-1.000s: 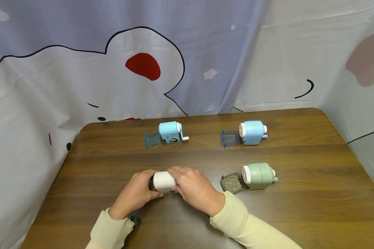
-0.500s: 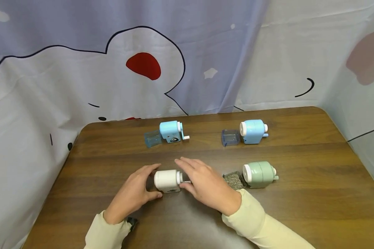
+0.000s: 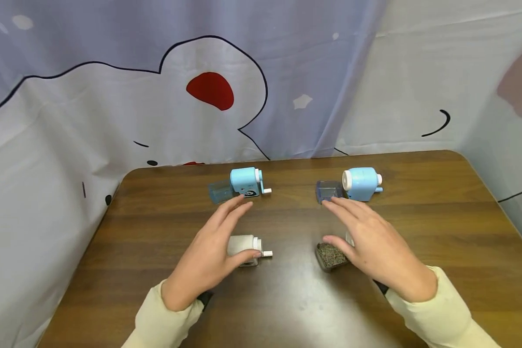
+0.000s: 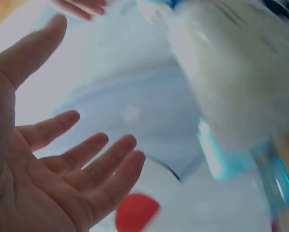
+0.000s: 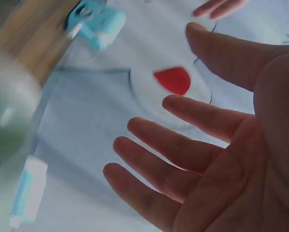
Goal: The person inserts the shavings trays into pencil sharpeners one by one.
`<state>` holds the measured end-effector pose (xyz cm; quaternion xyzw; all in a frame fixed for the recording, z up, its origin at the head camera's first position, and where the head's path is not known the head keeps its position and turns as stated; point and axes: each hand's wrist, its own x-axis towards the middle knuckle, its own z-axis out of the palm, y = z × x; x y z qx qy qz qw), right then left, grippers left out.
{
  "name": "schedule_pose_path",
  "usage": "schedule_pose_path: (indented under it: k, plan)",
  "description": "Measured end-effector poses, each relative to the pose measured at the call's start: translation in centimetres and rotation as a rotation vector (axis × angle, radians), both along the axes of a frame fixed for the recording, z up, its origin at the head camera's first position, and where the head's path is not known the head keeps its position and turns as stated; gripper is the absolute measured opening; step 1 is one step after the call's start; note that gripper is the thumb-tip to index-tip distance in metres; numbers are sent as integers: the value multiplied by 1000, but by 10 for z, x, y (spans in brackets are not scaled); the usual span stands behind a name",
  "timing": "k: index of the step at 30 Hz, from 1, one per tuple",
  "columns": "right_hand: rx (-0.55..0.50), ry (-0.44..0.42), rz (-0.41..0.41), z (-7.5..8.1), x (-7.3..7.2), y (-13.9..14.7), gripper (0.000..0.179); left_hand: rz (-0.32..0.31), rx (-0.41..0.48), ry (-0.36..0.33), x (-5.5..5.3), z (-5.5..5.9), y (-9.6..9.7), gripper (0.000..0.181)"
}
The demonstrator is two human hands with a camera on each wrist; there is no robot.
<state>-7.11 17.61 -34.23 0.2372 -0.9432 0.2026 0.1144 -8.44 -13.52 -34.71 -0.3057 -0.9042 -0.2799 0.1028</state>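
Both hands hover over the table with nothing in them. My left hand has its fingers spread and overlaps a white crank pencil sharpener, whose small white handle sticks out to the right. In the left wrist view that sharpener looms blurred beside the fingers. On the other side my right hand is spread above a green pencil sharpener, mostly hidden by it in the head view. Left of that hand lies a dark drawer full of shavings.
Toward the back stand a light blue pencil sharpener with a clear blue drawer at its left, and another blue sharpener with its drawer. A patterned curtain hangs behind the wooden table.
Both hands have come off the white sharpener and lifted. The right hand has moved right, over the green sharpener; the left now covers part of the white one. The view has shifted slightly.
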Motion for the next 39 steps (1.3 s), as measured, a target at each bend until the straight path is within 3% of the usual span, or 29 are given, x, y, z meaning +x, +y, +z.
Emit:
schedule_pose_path:
  k: [4, 10, 13, 18, 22, 27, 34, 39]
  plan:
    - [18, -9, -49, -3, 6, 29, 61, -61, -13, 52, 1, 3, 35, 83]
    - [44, -41, -81, -13, 11, 57, 65, -123, -66, -6, 7, -5, 85, 80]
    - [56, -77, -82, -16, 10, 64, 68, -100, -104, -52, 9, -12, 104, 83]
    - [78, -107, -62, -21, 10, 69, 71, -8, -194, -138, 11, -26, 127, 87]
    - [78, -92, -47, -25, 10, 73, 76, 28, -264, -157, 12, -40, 139, 87]
    - [76, -109, -39, -27, 8, 76, 80, 67, -303, -118, 12, -55, 145, 91]
    - [87, -126, -23, -25, 5, 74, 84, 109, -381, -119, 11, -62, 149, 95]
    - [82, -150, -26, -23, 4, 72, 82, 104, -426, -85, 11, -65, 154, 92]
